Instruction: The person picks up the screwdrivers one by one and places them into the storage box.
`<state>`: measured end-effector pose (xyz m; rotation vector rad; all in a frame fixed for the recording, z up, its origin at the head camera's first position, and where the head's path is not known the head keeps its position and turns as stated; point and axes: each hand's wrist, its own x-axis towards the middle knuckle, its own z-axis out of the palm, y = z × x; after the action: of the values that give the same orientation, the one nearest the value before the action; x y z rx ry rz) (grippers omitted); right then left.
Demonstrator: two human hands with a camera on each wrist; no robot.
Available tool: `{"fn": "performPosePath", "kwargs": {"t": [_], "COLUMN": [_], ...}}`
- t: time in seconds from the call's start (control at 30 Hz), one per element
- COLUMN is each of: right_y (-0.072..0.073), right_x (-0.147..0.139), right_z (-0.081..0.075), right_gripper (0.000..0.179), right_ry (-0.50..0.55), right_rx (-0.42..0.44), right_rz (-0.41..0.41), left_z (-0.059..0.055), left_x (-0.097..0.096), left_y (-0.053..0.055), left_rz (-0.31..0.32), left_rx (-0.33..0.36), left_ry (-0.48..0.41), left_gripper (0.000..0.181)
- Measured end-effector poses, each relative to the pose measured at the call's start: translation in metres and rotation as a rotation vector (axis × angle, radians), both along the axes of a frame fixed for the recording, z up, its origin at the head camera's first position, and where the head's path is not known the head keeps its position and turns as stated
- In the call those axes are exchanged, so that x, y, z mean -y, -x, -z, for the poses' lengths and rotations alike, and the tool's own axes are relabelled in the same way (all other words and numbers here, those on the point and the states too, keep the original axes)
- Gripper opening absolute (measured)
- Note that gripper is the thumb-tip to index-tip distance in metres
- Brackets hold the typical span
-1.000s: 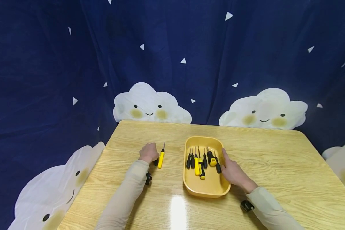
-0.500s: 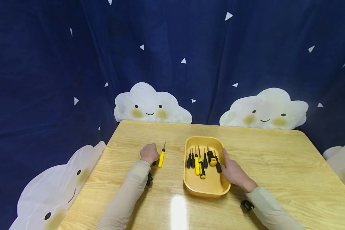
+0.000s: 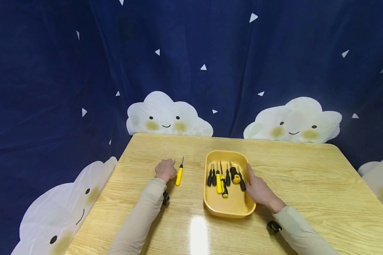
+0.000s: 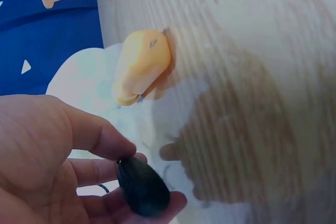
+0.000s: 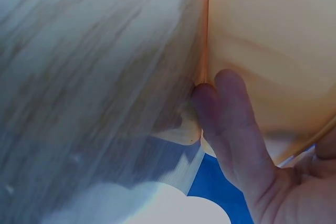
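Note:
My left hand (image 3: pixel 166 170) pinches a screwdriver with a black handle (image 4: pixel 143 188) between thumb and fingers, over the left part of the table. Only the tip of its blade peeks past the hand in the head view. Just right of that hand lies a yellow-handled screwdriver (image 3: pixel 179 176), blade pointing away. A yellow plastic bin (image 3: pixel 228 207) stands to the right, holding several black, yellow and two-coloured screwdrivers in its far half. My right hand (image 3: pixel 259 189) grips the bin's right wall, fingers (image 5: pixel 236 114) along the outside and the thumb over the rim.
The wooden table (image 3: pixel 306 184) has rounded far corners. Behind it hangs a dark blue curtain (image 3: pixel 185 63) with white triangles and smiling clouds (image 3: pixel 169 117). A bright light reflection lies on the table in front of the bin.
The screwdriver in my left hand has turned: its black handle showed below the hand earlier, and now the blade tip shows at the far side. My right hand and the bin stay put.

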<state>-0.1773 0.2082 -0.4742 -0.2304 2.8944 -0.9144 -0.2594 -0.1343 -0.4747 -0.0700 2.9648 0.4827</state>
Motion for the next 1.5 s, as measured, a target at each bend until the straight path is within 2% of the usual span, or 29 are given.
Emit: {"fn": "performPosePath", "kwargs": {"t": [0.1,0.23,0.4,0.6,0.67,0.83,0.97,1.2,1.33,1.5], "right_y": [-0.001,-0.001,0.001,0.001,0.001,0.001,0.001,-0.001,0.000,0.001], "right_x": [0.000,0.000,0.000,0.001,0.000,0.000,0.000,0.001,0.000,0.001], "right_z": [0.001,0.002,0.002,0.001,0.001,0.000,0.000,0.000,-0.001,-0.003], "right_gripper": [0.073,0.073,0.073,0.073,0.073,0.073,0.073,0.072,0.072,0.072], "right_ry": [-0.001,-0.022,-0.008,0.001,0.003,-0.021,-0.018,0.007,0.002,-0.014], "right_rx": [-0.005,-0.028,-0.006,0.011,0.020,-0.001,0.001,0.015,0.005,0.011], "right_rz": [-0.006,-0.010,-0.004,-0.002,-0.002,-0.008,-0.008,0.001,-0.003,-0.011], "left_z": [-0.002,-0.005,-0.011,-0.022,-0.025,-0.031,-0.034,-0.040,-0.048,-0.056], "left_x": [0.001,0.001,0.000,-0.003,-0.003,-0.006,-0.010,-0.024,-0.037,-0.055], "left_y": [-0.001,-0.001,-0.002,-0.003,-0.002,-0.001,0.000,0.000,0.000,-0.001], "left_rz": [-0.007,-0.013,-0.013,-0.009,0.009,0.045,0.028,-0.016,-0.007,0.030], "left_rx": [0.014,0.015,0.013,-0.004,0.010,0.053,0.083,0.176,0.226,0.245], "left_ry": [-0.029,-0.059,-0.093,-0.152,-0.220,-0.466,-0.644,-0.951,-1.050,-1.093], "left_gripper": [0.010,0.022,0.032,0.026,0.022,0.017,0.017,0.019,0.021,0.021]}}
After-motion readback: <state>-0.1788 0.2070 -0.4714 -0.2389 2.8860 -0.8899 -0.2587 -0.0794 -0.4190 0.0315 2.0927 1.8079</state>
